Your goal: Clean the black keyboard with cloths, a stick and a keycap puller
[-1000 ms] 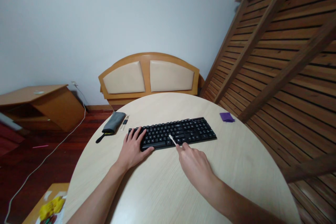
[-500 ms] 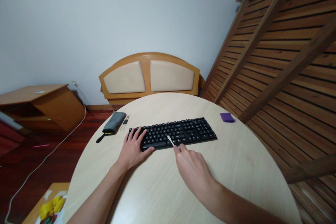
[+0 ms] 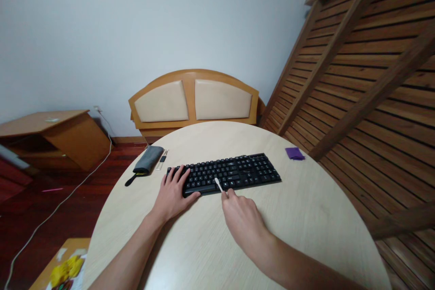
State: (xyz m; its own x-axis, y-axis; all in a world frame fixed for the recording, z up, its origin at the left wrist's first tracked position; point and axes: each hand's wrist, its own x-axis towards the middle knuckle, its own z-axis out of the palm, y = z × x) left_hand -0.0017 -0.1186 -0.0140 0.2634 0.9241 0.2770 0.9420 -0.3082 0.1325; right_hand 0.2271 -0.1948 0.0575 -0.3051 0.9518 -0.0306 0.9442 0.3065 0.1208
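A black keyboard (image 3: 238,172) lies on the round pale table, its long front edge towards me. My left hand (image 3: 173,192) rests over the keyboard's left end, fingers spread on the keys and thumb along the front edge. In my right hand (image 3: 243,213), closed at the front edge, is a slim white toothbrush (image 3: 219,185). Its head points away from me and lies over the lower rows of keys, right of the space bar. The rest of its handle is hidden in my fist.
Left of the keyboard are a grey pouch (image 3: 148,161) with a black strap and some small thin items (image 3: 163,159). A folded purple cloth (image 3: 294,153) lies at the table's right. Beyond the table (image 3: 190,253) stand a headboard (image 3: 195,74) and slatted wooden panel (image 3: 367,77).
My right hand has shifted slightly left with the toothbrush, whose head has moved a little left and down across the keys. My left hand stays on the keyboard.
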